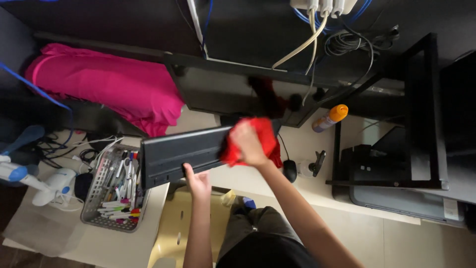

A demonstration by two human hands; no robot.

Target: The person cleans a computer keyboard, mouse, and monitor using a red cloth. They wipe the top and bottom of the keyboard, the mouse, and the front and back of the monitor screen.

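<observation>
While my right hand [246,144] presses the red cloth [258,141] against the keyboard [181,154], most of that hand's fingers are buried in the fabric; I can tell they are curled and gripping the cloth, not how each lies. The cloth is soft, crumpled, bright red, and covers the keyboard's right end, so that end is hidden. The keyboard is a long, flat, black plastic slab, tilted up on its long edge with its smooth underside toward me; the keys cannot be seen. My left hand [197,181] grips its lower edge near the middle, thumb over the rim, the other fingers hidden behind.

Above the keyboard: a dark monitor [223,92], glossy, showing a dim red reflection; its upper edge merges into the shadow and cables [317,30], white and blue, hard to separate. Left of the keyboard and partly behind it: a grey wire-mesh basket [96,198] full of markers and pens, colours mixed, individual items too small to sort. Above the basket: a magenta fabric [109,82], bunched and matte. Right of the keyboard: a black mouse [290,170], rounded, half hidden by my right forearm; further right, a cylindrical spray can [329,118] with an orange cap, lying tilted. Below the keyboard: a pale yellow plastic stool [173,233], cut off by my arms and lap.
</observation>
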